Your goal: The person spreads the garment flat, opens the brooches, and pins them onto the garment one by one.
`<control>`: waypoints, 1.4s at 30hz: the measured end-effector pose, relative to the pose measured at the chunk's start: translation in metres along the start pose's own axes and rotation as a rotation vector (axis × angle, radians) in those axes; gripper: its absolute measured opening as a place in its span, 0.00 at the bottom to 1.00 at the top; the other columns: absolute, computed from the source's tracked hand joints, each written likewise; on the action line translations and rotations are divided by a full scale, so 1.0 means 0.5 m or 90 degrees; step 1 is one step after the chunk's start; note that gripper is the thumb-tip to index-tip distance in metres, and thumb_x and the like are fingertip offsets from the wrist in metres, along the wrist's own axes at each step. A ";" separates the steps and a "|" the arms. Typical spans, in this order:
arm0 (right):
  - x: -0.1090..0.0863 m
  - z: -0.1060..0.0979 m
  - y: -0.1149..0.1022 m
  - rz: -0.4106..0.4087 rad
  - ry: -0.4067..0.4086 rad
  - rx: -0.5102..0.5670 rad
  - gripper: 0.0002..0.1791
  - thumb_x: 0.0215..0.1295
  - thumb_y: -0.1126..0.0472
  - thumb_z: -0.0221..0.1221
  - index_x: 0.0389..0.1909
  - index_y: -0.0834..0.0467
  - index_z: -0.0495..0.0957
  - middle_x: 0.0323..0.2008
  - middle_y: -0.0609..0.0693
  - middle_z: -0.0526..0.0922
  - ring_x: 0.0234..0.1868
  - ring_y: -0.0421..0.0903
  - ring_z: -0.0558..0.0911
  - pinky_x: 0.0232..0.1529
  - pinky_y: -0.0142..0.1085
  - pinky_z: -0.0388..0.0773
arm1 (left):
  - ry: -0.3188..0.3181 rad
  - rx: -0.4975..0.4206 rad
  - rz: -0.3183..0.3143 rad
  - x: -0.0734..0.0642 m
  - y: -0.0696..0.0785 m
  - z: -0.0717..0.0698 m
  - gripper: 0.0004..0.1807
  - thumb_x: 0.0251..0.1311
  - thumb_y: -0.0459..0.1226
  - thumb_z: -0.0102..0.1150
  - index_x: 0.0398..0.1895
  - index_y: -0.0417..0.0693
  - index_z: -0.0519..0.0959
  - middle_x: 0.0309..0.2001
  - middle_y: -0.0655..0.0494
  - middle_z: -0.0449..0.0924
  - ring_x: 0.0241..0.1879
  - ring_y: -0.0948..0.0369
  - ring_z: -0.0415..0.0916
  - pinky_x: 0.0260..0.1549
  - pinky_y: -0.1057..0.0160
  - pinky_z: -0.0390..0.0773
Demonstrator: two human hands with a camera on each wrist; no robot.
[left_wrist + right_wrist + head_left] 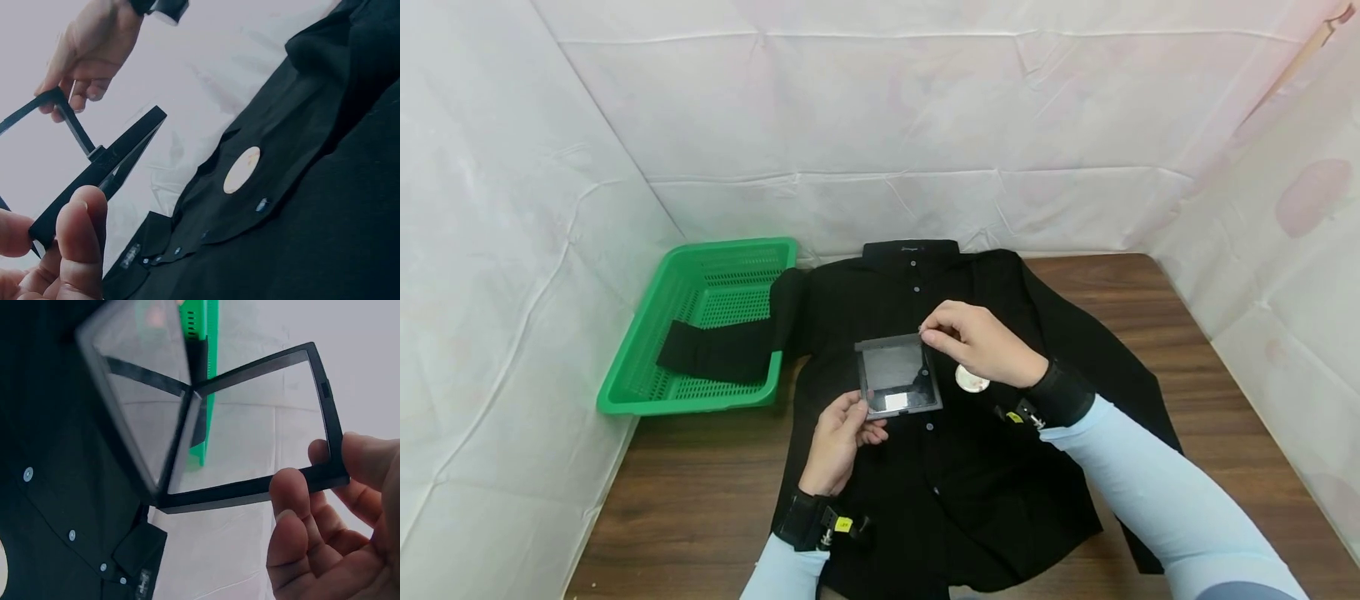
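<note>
A small hinged display case (895,375) with black frames and clear panes stands opened between my two hands. Thumb and fingers of my left hand (838,437) pinch one half at its lower left corner. My right hand (985,343) grips a corner of the other, raised half, clearest in the right wrist view, where the two frames (219,495) spread in a V from the hinge. Under the case lies a black button-up shirt (1000,475), spread out with its collar away from me. A round whitish disc (242,170) rests on the shirt beside my right hand.
A green perforated basket (625,392) stands at the left on the brown wooden table (700,500). One shirt sleeve (715,352) drapes over its rim and into it. White sheeting (880,108) walls off the back and both sides.
</note>
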State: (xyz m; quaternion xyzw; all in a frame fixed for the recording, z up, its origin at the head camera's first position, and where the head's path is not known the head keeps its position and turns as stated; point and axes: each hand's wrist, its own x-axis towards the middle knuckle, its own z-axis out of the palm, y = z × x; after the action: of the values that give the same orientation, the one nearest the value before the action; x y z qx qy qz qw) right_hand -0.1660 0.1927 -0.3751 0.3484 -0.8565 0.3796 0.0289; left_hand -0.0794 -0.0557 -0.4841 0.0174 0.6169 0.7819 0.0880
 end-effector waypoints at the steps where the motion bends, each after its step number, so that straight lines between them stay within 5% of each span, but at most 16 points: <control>1: -0.003 0.001 -0.003 -0.009 -0.006 -0.008 0.08 0.71 0.57 0.55 0.42 0.54 0.81 0.41 0.42 0.77 0.33 0.38 0.73 0.34 0.34 0.72 | 0.001 -0.002 0.003 0.003 0.002 -0.001 0.19 0.74 0.38 0.45 0.58 0.31 0.67 0.40 0.25 0.74 0.27 0.58 0.81 0.29 0.66 0.80; 10: -0.023 0.016 -0.015 -0.090 -0.012 -0.066 0.04 0.70 0.58 0.57 0.40 0.51 0.79 0.42 0.42 0.74 0.35 0.36 0.72 0.37 0.30 0.72 | 0.017 0.012 0.006 0.021 0.022 -0.005 0.19 0.74 0.42 0.44 0.57 0.35 0.70 0.38 0.33 0.78 0.28 0.55 0.82 0.30 0.63 0.81; 18: -0.038 0.038 -0.016 -0.173 0.034 -0.131 0.03 0.66 0.61 0.61 0.38 0.54 0.79 0.42 0.44 0.74 0.35 0.35 0.72 0.38 0.28 0.72 | -0.032 0.000 0.014 0.026 0.042 -0.008 0.32 0.73 0.56 0.37 0.60 0.36 0.69 0.38 0.36 0.78 0.30 0.56 0.82 0.32 0.62 0.82; 24: -0.048 0.059 -0.009 -0.207 0.053 -0.150 0.03 0.64 0.62 0.62 0.37 0.54 0.79 0.42 0.45 0.75 0.35 0.36 0.73 0.36 0.29 0.73 | -0.048 0.001 0.029 0.026 0.056 -0.011 0.34 0.71 0.58 0.38 0.59 0.34 0.68 0.37 0.37 0.79 0.29 0.55 0.81 0.31 0.61 0.82; 35: -0.060 0.084 -0.001 -0.195 0.059 -0.175 0.03 0.64 0.60 0.63 0.37 0.55 0.80 0.42 0.45 0.75 0.36 0.38 0.74 0.38 0.32 0.73 | -0.042 -0.021 0.029 0.022 0.064 -0.004 0.27 0.70 0.46 0.52 0.60 0.34 0.65 0.36 0.37 0.78 0.28 0.57 0.82 0.31 0.64 0.81; 42: -0.068 0.097 0.008 -0.105 0.096 -0.114 0.14 0.65 0.56 0.62 0.49 0.56 0.79 0.46 0.46 0.74 0.37 0.38 0.74 0.35 0.31 0.74 | -0.034 -0.022 0.039 0.021 0.059 -0.004 0.26 0.69 0.44 0.54 0.60 0.35 0.65 0.37 0.35 0.79 0.28 0.58 0.82 0.32 0.64 0.81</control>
State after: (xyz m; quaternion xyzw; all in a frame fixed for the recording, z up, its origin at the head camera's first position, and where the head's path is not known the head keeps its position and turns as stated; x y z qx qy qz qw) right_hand -0.1324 0.1814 -0.4229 0.3842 -0.8507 0.3234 0.1551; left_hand -0.0935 -0.0627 -0.4567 0.0559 0.5999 0.7940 0.0808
